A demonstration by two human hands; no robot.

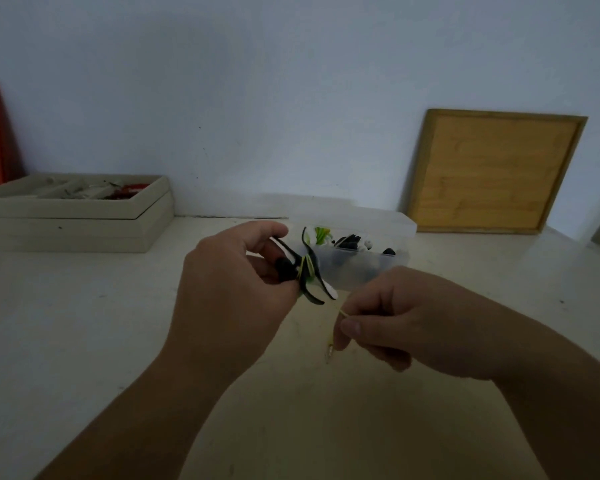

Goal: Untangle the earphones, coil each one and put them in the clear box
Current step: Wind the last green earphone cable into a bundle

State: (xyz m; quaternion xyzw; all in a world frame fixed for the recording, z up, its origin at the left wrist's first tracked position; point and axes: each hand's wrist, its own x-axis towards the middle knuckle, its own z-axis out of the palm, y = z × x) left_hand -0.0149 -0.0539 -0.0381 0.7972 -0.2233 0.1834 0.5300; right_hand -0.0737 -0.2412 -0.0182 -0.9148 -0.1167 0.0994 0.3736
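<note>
Right hand: the right hand (388, 317) is in front of the clear box's right end, thumb and forefinger pinching a yellow-green cord (342, 311), the other fingers curled.
Plug: a small pale plug (329, 353) hangs from the cord just below that pinch, nearer the camera than the box.
Left hand: the left hand (229, 289) is in front of the box's left end, fingers curled round the earphone bundle (305, 271).
Earphone bundle: dark loops are bound at the waist by turns of the yellow-green cord and held in the air just in front of the box's left end. I cannot tell whether this is one earphone or two.
Step in hand: probably finishing a coil by winding the loose tail round its middle.
Next move: it likely calls for keeping the cord taut, tucking the plug end in, then carrying the bundle back into a free compartment.
Clear box: the clear box (368, 268) sits on the bench (84, 323), open-topped and divided into compartments.
Box contents: a green-and-white coil (321, 235) lies at its left end and a black coil (349, 242) next to it; more dark pieces lie further right, too blurred to make out.
Beige tray: a beige tray (77, 223) stands well left of the box against the wall, holding small grey and red items I cannot identify.
Wooden board: a wooden board (492, 171) leans on the wall behind the box's right end.
</note>
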